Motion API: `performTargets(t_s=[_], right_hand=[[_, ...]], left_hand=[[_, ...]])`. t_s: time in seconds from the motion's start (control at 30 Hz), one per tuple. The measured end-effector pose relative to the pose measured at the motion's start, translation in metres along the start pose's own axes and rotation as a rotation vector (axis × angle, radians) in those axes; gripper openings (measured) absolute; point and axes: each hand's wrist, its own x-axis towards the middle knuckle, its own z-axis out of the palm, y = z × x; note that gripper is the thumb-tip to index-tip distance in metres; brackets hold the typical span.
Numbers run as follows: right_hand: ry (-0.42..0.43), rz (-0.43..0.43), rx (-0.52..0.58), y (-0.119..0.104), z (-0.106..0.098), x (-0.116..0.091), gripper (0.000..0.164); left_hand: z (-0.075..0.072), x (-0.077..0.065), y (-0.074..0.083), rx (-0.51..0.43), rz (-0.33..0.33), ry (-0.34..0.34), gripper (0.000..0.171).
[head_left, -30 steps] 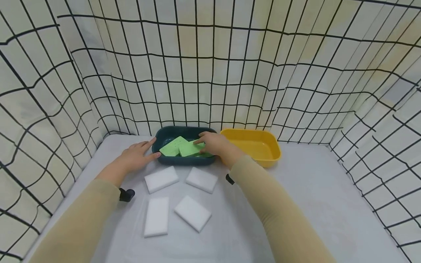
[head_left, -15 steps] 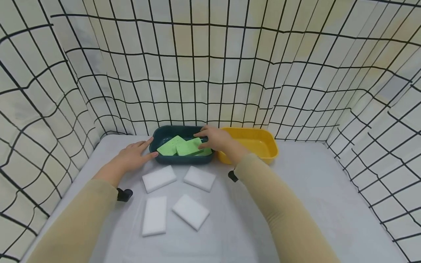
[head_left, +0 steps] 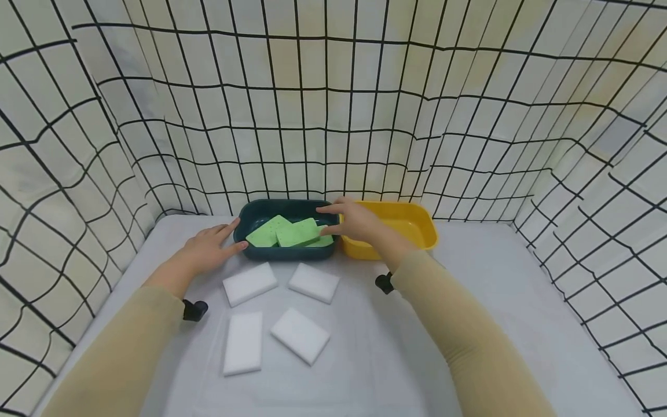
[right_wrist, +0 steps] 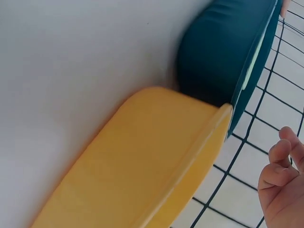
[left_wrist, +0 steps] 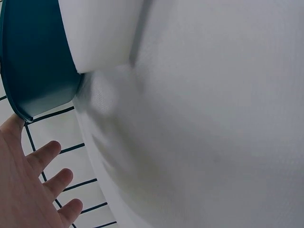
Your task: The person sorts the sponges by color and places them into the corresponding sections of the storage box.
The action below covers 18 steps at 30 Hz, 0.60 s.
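One teal tub (head_left: pixel 289 253), one yellow tub (head_left: pixel 409 221), four white blocks (head_left: pixel 250 284), at least three green sponges (head_left: pixel 296 233). Left hand (head_left: pixel 205 249): fingers spread, touching teal rim. Right hand (head_left: pixel 359 223): fingers parted, gripping nothing. Sponges in teal tub, between both hands' fingers, just beside the right; contact unclear. Yellow tub right of right fingertips; blocks nearer the wearer.

A flat white table (head_left: pixel 521 289) is provided as the support surface. Along its far edge, a dark teal tub (head_left: pixel 292 253) and a yellow tub (head_left: pixel 383 251) are placed side by side, the yellow one on the right. Four white blocks (head_left: pixel 314 282) are laid flat, well apart from the far edge, in two rows of two. The near left block (head_left: pixel 243 343) is pointed lengthwise toward the tubs; the others are angled.
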Motion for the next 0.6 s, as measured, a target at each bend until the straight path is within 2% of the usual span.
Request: performTargets(t_s=[0.3,0.6], right_hand=[[0.034,0.057,0.110,0.028,-0.012,-0.030,0.062],[0.086,0.100,0.124,0.072,-0.023,-0.067,0.063]], left_hand=[[-0.003,-0.003,0.000,0.002,-0.006,-0.001,0.091],[-0.002,-0.002,0.000,0.014,-0.001,0.001,0.092]])
